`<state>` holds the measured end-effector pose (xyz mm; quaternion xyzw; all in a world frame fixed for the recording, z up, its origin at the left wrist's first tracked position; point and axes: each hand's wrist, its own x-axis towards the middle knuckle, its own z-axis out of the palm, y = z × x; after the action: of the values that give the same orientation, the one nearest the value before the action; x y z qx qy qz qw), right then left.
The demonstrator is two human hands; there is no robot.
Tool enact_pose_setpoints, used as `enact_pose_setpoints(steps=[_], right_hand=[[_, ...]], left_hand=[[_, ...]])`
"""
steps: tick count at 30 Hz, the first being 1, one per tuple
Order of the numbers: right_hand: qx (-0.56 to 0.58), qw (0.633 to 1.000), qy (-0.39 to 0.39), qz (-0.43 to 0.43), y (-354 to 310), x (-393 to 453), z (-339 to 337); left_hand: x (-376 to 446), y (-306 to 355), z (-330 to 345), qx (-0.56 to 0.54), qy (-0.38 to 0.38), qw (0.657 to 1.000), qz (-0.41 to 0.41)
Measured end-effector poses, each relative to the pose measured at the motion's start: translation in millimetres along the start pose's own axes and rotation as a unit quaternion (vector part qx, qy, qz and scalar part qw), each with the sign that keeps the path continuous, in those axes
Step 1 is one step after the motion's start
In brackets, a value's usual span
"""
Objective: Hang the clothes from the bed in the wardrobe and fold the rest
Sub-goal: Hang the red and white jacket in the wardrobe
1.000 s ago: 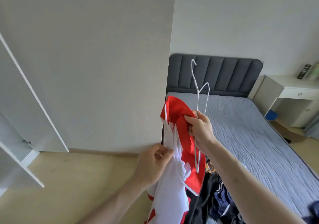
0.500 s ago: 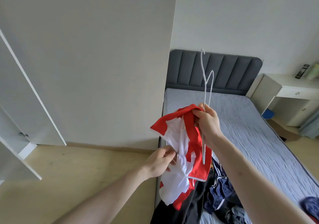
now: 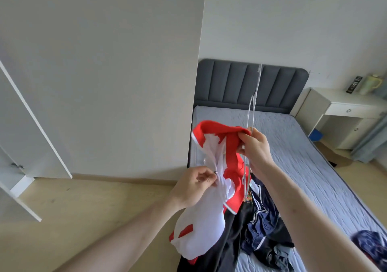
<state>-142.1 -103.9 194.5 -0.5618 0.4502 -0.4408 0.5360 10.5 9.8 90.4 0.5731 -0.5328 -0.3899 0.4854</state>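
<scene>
Here, both hands hold the red-and-white garment over the bed — left hand pinching its white fabric, right hand gripping collar and white hanger; dark clothes lie heaped below.

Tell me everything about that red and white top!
The top is red and white, of thin, soft-looking cloth, with red at the collar and white lower down. It is bunched up, held in the air beside the bed. The right hand grips its red upper edge together with a white wire hanger. The left hand pinches the white part at its middle. Its lower end hangs loose in front of the dark clothes on the bed.
</scene>
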Motion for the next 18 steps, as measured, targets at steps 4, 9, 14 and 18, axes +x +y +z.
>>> enact_pose_setpoints(steps=[4,9,14,18], right_hand=[[0.0,0.999,-0.039,0.035,21,-17,-2],[-0.058,0.994,-0.078,0.043,31,-30,2],[-0.135,0.985,-0.091,0.049,18,-32,2],[-0.104,0.98,-0.151,0.071,12,-30,-5]], left_hand=[[0,23,3,-0.018,0.048,0.998,0.043],[-2,39,10,-0.026,0.068,0.994,0.087],[-5,40,17,0.03,0.071,0.989,0.129],[-3,39,16,0.033,0.08,0.985,0.152]])
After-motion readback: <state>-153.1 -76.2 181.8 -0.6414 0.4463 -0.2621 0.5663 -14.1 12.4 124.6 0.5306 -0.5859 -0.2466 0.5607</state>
